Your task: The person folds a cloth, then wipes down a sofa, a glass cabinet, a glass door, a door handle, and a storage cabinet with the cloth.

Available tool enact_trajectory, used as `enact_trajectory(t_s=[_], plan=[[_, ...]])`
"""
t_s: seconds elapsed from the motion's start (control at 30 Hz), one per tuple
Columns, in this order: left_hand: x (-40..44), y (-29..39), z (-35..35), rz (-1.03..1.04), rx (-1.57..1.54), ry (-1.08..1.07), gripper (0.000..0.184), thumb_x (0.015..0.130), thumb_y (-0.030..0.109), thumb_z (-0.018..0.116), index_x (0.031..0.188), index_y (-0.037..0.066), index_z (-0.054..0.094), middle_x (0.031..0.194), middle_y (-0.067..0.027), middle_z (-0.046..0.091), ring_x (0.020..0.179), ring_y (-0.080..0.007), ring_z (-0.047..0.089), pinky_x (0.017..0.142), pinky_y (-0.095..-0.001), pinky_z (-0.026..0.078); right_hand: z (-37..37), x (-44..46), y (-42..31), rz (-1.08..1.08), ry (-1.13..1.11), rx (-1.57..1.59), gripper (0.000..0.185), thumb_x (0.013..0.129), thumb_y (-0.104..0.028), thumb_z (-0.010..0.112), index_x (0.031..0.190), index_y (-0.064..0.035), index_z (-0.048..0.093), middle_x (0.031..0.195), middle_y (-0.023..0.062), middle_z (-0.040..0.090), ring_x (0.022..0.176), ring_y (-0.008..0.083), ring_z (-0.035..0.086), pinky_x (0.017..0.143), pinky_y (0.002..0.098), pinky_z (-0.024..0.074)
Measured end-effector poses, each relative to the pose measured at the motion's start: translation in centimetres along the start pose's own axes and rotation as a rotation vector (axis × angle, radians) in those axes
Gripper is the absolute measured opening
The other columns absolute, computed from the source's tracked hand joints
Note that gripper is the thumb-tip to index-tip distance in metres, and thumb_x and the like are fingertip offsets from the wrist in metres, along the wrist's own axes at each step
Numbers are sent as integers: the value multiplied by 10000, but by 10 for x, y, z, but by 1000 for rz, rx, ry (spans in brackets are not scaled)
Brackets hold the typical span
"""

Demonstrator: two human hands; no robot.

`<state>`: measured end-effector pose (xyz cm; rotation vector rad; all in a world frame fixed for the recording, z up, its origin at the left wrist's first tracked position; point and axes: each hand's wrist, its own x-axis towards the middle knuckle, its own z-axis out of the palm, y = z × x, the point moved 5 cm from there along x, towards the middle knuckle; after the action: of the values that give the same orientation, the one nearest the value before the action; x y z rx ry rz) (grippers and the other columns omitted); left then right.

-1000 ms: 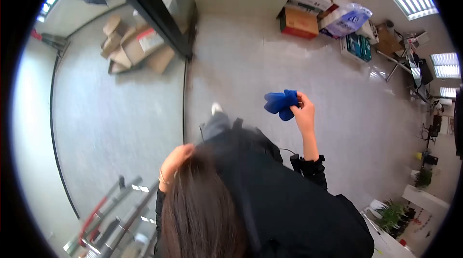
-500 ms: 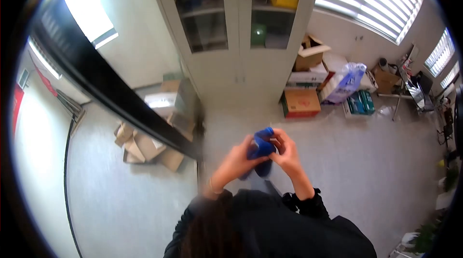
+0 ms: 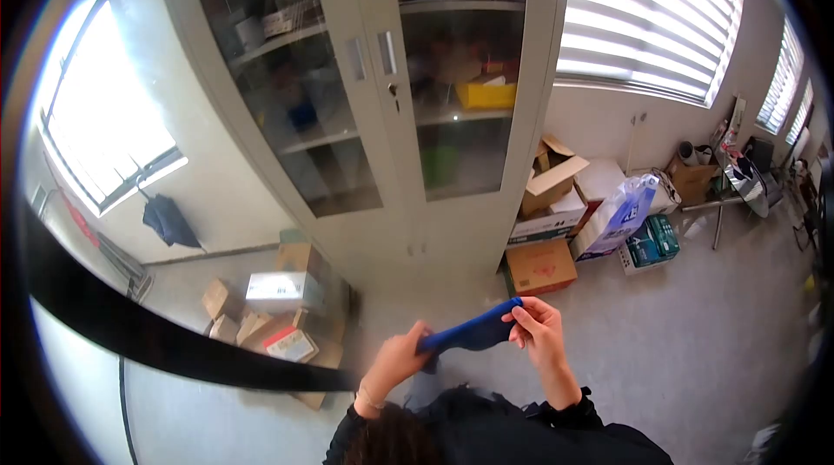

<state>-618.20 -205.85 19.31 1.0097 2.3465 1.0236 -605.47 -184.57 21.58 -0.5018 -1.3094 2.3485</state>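
Observation:
A strip of blue cloth point(image 3: 473, 333) is stretched between my two hands in front of my body. Whether it is a sock, a sleeve or something else cannot be made out. My left hand point(image 3: 395, 363) is closed round its left end, part of which hangs below the fingers. My right hand point(image 3: 540, 333), a little higher, pinches the upper right corner between thumb and fingers. The cloth slopes up to the right and sags slightly along its lower edge.
Ahead stands a tall grey cabinet point(image 3: 434, 239) with glass doors. Cardboard boxes point(image 3: 543, 268) and a purple-white plastic bag point(image 3: 618, 217) are stacked at its right. Flattened cardboard and boxes point(image 3: 285, 290) lie at its left, behind a dark frame bar point(image 3: 174, 335). A dark umbrella point(image 3: 168, 220) hangs below the left window.
The blue cloth was bunched up between my close hands; now my hands have moved apart and it is pulled out lengthwise. My view has tilted up, showing more of the cabinet.

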Motion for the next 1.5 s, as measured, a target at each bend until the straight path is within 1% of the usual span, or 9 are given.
enact_trajectory(t_s=[0.23, 0.4, 0.43, 0.5, 0.57, 0.8, 1.13, 1.33, 1.5], plan=[[125, -31, -66, 177, -125, 74, 192, 880, 182, 638, 1047, 89, 621, 796, -192, 639, 720, -392, 612, 618, -389, 491, 64, 152, -42, -357, 85, -68, 194, 923, -73, 593, 1085, 36, 587, 879, 148, 690, 786, 211, 691, 646, 276, 541], [216, 8, -169, 211, -236, 412, 192, 863, 148, 661, 955, -8, 598, 713, -198, 622, 611, -313, 623, 558, -350, 456, 177, 254, -130, -1317, -7, -707, 315, 840, -17, 672, 1125, 45, 551, 999, 177, 659, 898, 270, 666, 796, 324, 513], [233, 18, -192, 267, -254, 547, 145, 853, 79, 660, 920, -13, 570, 635, -22, 477, 614, -80, 405, 549, -257, 377, 210, 264, -153, -1508, -6, -898, 382, 803, -4, 705, 1147, 36, 543, 1040, 195, 639, 915, 305, 659, 824, 339, 502], [262, 36, -242, 396, -289, 798, 123, 865, 75, 643, 925, -2, 567, 697, -20, 494, 662, -87, 429, 587, -243, 383, 264, 303, -174, -1801, -98, -1094, 533, 782, -125, 748, 1224, 23, 489, 1062, 205, 621, 935, 352, 634, 829, 375, 489], [290, 49, -292, 458, -366, 1004, 217, 885, 77, 622, 1060, 0, 519, 821, -35, 533, 748, -100, 483, 671, -237, 416, 316, 345, -198, -1611, -178, -1340, 626, 814, -239, 718, 1310, 4, 423, 1125, 209, 597, 984, 384, 595, 871, 403, 472], [341, 75, -393, 543, -5, 1542, 220, 871, 11, 520, 1082, -14, 463, 1129, -174, 495, 1115, -334, 465, 1006, -399, 328, 408, 436, -243, -1988, -302, -1211, 742, 835, -414, 661, 1384, -13, 364, 1303, 196, 496, 1210, 351, 479, 1029, 401, 381], [392, 216, -401, 441, 797, 1719, 539, 965, 305, 500, 1370, -34, 396, 1344, -318, 353, 1206, -455, 393, 1004, -489, 353, 484, 450, -387, -2181, -370, -1224, 820, 835, -544, 579, 1439, -53, 319, 1430, 222, 379, 1344, 381, 324, 1132, 439, 237], [412, 309, -406, 470, 936, 1778, 491, 921, 219, 534, 1325, -47, 447, 1325, -275, 396, 1163, -392, 440, 965, -436, 390, 440, 438, -481, -2436, -20, -1076, 792, 858, -584, 540, 1390, -20, 376, 1325, 241, 485, 1252, 381, 447, 1063, 413, 345], [437, 379, -380, 562, 1049, 1820, 435, 834, 85, 561, 1232, -83, 509, 1264, -248, 458, 1088, -351, 491, 925, -382, 442, 372, 441, -529, -2334, 71, -1104, 804, 836, -580, 562, 1381, -19, 380, 1327, 246, 482, 1221, 375, 478, 1002, 439, 406]])
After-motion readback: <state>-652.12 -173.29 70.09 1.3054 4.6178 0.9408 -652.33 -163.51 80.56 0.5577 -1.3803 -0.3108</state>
